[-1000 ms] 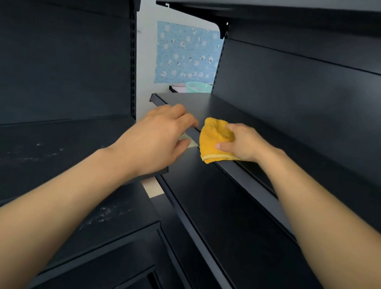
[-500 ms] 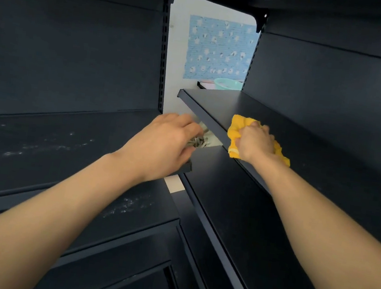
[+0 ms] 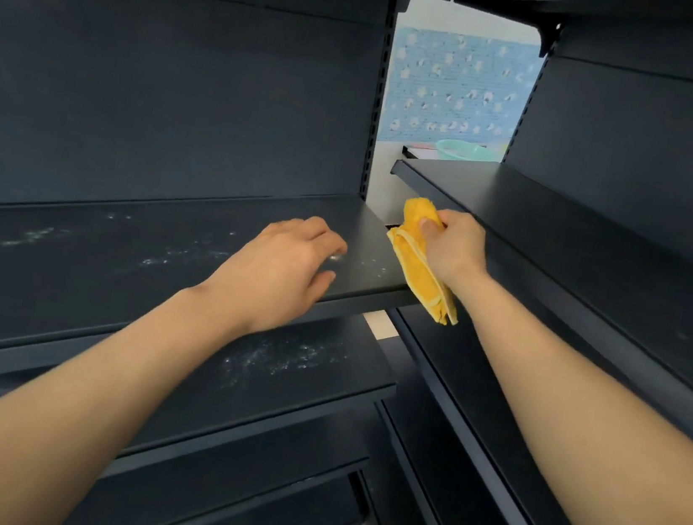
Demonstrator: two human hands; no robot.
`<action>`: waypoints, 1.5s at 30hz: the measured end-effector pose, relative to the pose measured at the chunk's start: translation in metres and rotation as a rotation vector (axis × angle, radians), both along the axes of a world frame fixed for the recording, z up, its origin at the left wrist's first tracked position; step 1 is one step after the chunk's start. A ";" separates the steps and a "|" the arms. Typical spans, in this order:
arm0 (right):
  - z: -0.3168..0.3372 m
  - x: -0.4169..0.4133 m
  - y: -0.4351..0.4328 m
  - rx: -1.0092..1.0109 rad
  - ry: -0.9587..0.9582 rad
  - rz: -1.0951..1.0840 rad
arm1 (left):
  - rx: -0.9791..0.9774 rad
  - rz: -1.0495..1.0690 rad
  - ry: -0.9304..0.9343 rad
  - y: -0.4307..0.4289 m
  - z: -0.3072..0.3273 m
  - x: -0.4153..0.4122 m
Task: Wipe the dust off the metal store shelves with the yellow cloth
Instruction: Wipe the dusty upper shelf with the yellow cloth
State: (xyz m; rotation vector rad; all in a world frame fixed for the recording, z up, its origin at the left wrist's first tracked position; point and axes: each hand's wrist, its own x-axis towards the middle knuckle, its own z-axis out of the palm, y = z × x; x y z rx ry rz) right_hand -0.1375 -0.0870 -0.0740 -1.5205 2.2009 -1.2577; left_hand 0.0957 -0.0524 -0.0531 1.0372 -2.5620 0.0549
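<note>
Right hand (image 3: 454, 250), fingers pinching the yellow cloth (image 3: 424, 263), is now sitting at the dusty left shelf's (image 3: 116, 258) right end, off the right-hand shelf (image 3: 560, 229). Left hand (image 3: 277, 271) is resting flat on the dusty shelf near its front-right corner, fingers loosely together.

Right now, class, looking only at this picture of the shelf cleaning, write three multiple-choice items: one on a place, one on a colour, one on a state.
1. Where is the left hand?
A. on the dusty left shelf
B. on the top shelf
C. at the person's side

2. What colour is the cloth?
A. blue
B. yellow
C. white

3. What is the right hand doing?
A. hanging empty
B. pointing
C. gripping the cloth

Answers:
1 A, its fingers rest among white dust specks.
2 B, it stands out bright yellow against the dark metal.
3 C, the hand is closed round the folded cloth at the shelf's end.
</note>
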 end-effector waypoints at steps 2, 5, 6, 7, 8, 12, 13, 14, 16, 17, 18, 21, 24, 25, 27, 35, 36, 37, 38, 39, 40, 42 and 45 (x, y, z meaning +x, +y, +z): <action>-0.013 0.021 -0.007 0.026 -0.010 0.016 | 0.033 0.029 -0.034 -0.004 -0.008 0.020; -0.028 0.045 -0.019 0.095 -0.081 0.043 | 0.088 0.077 -0.070 -0.011 -0.020 0.046; -0.032 0.054 -0.021 0.134 -0.088 0.050 | 0.101 0.089 -0.080 -0.014 -0.023 0.053; -0.036 0.062 -0.023 0.182 -0.082 0.059 | 0.110 0.097 -0.088 -0.016 -0.026 0.061; -0.040 0.070 -0.024 0.231 -0.066 0.068 | 0.117 0.103 -0.095 -0.018 -0.028 0.067; -0.044 0.097 -0.024 0.315 0.027 0.031 | 0.132 0.105 -0.084 -0.021 -0.034 0.090; -0.043 0.105 -0.024 0.314 0.042 0.040 | 0.132 0.106 -0.079 -0.021 -0.035 0.094; -0.040 0.114 -0.024 0.313 0.046 0.061 | 0.134 0.108 -0.075 -0.022 -0.036 0.098; -0.036 0.138 -0.025 0.305 0.046 0.142 | 0.141 0.111 -0.074 -0.022 -0.037 0.104; -0.036 0.152 -0.025 0.309 0.065 0.199 | 0.144 0.112 -0.072 -0.022 -0.038 0.106; -0.037 0.164 -0.027 0.313 0.098 0.256 | 0.147 0.112 -0.072 -0.023 -0.038 0.108; -0.045 0.178 -0.033 0.337 0.236 0.418 | 0.150 0.123 -0.085 -0.025 -0.039 0.111; -0.052 0.161 -0.039 0.350 0.299 0.430 | 0.180 0.145 -0.100 -0.029 -0.040 0.106; -0.053 0.153 -0.041 0.337 0.297 0.404 | 0.185 0.151 -0.114 -0.031 -0.041 0.102; -0.054 0.134 -0.047 0.310 0.286 0.315 | 0.199 0.163 -0.134 -0.035 -0.042 0.094; -0.057 0.037 -0.081 0.375 0.209 -0.023 | 0.319 0.251 -0.214 -0.055 -0.055 0.076; -0.058 0.039 -0.089 0.416 0.240 0.000 | 0.331 0.255 -0.214 -0.058 -0.057 0.074; -0.060 0.044 -0.097 0.451 0.289 0.032 | 0.341 0.259 -0.216 -0.061 -0.059 0.073; -0.061 0.050 -0.103 0.481 0.332 0.074 | 0.350 0.263 -0.217 -0.063 -0.061 0.072; -0.061 0.059 -0.109 0.499 0.370 0.124 | 0.361 0.269 -0.213 -0.065 -0.063 0.071; -0.062 0.070 -0.114 0.511 0.413 0.181 | 0.372 0.275 -0.205 -0.067 -0.065 0.072; -0.061 0.100 -0.118 0.521 0.491 0.303 | 0.382 0.285 -0.192 -0.069 -0.066 0.073; -0.063 0.141 -0.120 0.497 0.549 0.471 | 0.394 0.299 -0.195 -0.072 -0.065 0.073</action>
